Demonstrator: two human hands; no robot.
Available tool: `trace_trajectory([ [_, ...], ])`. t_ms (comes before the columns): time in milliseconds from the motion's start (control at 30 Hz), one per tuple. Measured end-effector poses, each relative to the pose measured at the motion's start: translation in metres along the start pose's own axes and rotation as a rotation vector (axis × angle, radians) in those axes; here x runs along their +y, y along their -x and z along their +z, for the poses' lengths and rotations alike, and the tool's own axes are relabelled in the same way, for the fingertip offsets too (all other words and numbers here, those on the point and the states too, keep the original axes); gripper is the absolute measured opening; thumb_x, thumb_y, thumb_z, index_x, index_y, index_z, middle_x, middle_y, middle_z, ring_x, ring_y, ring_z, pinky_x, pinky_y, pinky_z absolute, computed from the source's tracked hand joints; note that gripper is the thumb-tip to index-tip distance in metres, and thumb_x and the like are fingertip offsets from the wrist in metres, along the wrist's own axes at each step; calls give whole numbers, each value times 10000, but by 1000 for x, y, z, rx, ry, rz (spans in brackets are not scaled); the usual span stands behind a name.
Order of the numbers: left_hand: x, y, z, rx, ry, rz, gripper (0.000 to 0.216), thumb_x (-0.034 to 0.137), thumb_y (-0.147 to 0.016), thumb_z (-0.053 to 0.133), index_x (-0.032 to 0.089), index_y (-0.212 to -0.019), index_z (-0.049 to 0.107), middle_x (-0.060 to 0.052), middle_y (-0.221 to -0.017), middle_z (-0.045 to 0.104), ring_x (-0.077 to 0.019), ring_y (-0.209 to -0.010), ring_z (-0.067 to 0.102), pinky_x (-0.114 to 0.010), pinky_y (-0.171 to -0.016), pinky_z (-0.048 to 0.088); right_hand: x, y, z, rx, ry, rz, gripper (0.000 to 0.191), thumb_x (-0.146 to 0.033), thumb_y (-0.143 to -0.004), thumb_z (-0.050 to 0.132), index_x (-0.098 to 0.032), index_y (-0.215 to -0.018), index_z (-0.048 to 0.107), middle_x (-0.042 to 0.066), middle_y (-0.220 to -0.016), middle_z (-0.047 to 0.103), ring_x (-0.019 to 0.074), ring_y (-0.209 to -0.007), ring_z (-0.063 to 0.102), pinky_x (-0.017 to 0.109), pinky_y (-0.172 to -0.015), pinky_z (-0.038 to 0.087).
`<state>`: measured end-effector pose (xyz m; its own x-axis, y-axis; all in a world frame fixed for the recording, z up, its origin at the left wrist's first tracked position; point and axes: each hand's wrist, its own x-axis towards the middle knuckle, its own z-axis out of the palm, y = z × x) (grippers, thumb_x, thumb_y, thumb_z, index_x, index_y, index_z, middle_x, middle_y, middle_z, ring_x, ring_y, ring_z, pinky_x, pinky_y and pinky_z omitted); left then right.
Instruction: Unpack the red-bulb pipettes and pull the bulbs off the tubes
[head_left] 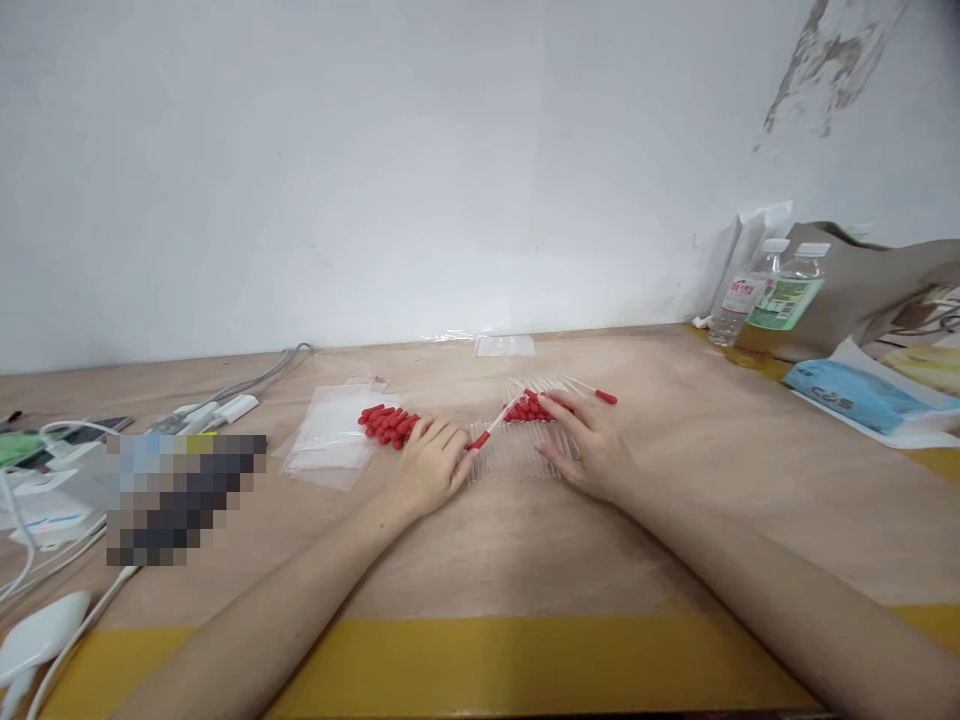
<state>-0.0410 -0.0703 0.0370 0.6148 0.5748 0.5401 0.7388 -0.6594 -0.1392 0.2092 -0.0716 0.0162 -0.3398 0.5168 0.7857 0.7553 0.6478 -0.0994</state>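
Note:
My left hand (433,462) is closed, its thumb and fingers at the red end of a thin white stick (501,415) that slants up to the right. Beneath and between both hands lies a row of clear thin tubes (514,455). My right hand (596,450) has thumb and forefinger apart, the fingertips touching a heap of red-ended white sticks (529,405) and the thumb over the tubes. One stick with a red end (606,397) lies just beyond that hand. Left of my left hand is a pile of red caps (386,425), partly covered by it.
Clear plastic bags (330,430) lie left of the red pile, with another bag (505,346) by the wall. Cables and white chargers (56,505) crowd the left side. Two bottles (784,295), a grey bag (840,290) and a blue tissue pack (847,390) stand at right.

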Motion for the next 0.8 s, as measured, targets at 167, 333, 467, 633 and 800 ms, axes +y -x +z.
trace_trajectory([
  [167, 5, 2, 7, 48, -76, 142, 156, 227, -868, 399, 168, -839, 540, -47, -845, 627, -198, -874, 532, -394, -876, 328, -13, 1, 0, -107, 98, -176, 498, -358, -839, 475, -174, -1295, 397, 89, -1308, 451, 238, -1227, 367, 444, -1022, 274],
  [333, 5, 5, 7, 86, -34, 148, 124, 217, -858, 424, 178, -845, 542, -40, -860, 645, -191, -887, 554, -398, -894, 337, -17, 2, 9, -139, 94, -230, 373, -314, -850, 479, -212, -1208, 501, 63, -1209, 552, 225, -1189, 427, 492, -1043, 226],
  [467, 5, 6, 8, 93, -2, 132, 145, 234, -858, 425, 179, -873, 558, -47, -880, 653, -194, -899, 562, -412, -906, 343, -16, 4, 16, -128, 50, -224, 257, -226, -863, 454, -216, -1083, 587, 45, -1089, 628, 197, -1123, 496, 505, -1050, 224],
  [633, 11, 5, 11, 81, 51, 117, 291, 317, -844, 459, 179, -1089, 535, -95, -1138, 582, -236, -1098, 482, -445, -967, 311, -16, 7, 24, -111, -50, -240, 225, -183, -853, 449, -203, -1006, 613, 45, -981, 666, 183, -1050, 548, 471, -1015, 327],
  [800, 17, 1, 15, 78, 49, 180, 172, 286, -856, 452, 204, -903, 596, -37, -992, 638, -194, -1021, 519, -409, -967, 307, -20, 8, 30, -102, -198, -289, 251, -163, -860, 432, -181, -1070, 567, 59, -989, 657, 152, -980, 584, 365, -934, 448],
])
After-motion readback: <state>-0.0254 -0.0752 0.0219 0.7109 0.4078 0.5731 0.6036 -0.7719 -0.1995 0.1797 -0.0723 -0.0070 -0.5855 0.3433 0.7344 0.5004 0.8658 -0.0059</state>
